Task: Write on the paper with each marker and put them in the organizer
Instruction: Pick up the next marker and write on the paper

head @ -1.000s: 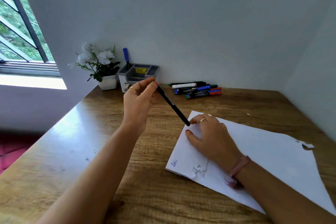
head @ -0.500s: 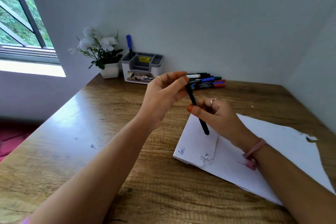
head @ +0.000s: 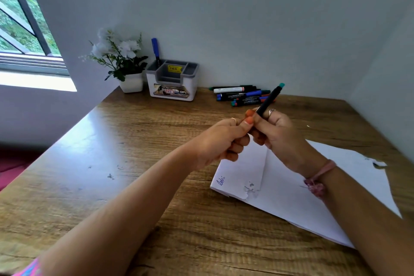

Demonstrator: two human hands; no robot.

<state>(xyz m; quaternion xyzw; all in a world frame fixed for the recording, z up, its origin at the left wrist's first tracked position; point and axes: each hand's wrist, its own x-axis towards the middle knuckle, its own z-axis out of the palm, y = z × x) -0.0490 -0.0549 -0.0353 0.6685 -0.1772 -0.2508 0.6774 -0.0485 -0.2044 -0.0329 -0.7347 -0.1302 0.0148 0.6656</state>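
My right hand (head: 280, 136) grips a black marker with a teal end (head: 270, 99), its teal end pointing up and to the right. My left hand (head: 224, 139) meets it from the left, thumb and fingers pinching the marker's lower end, which is hidden between the two hands. Both hands hover above the white paper (head: 291, 188), which carries a small blue scribble near its left corner. The grey and white organizer (head: 172, 79) stands at the back by the wall with a blue marker (head: 155, 50) upright in it. Several other markers (head: 239, 94) lie in a pile to its right.
A white pot of white flowers (head: 125, 63) stands left of the organizer. The wooden table (head: 134, 163) meets walls at the back and right. A window is at the upper left. The paper's edges are torn in places.
The black marker passed from my left hand into my right and swung so its teal end points up. My right hand rose off the paper and both hands came together.
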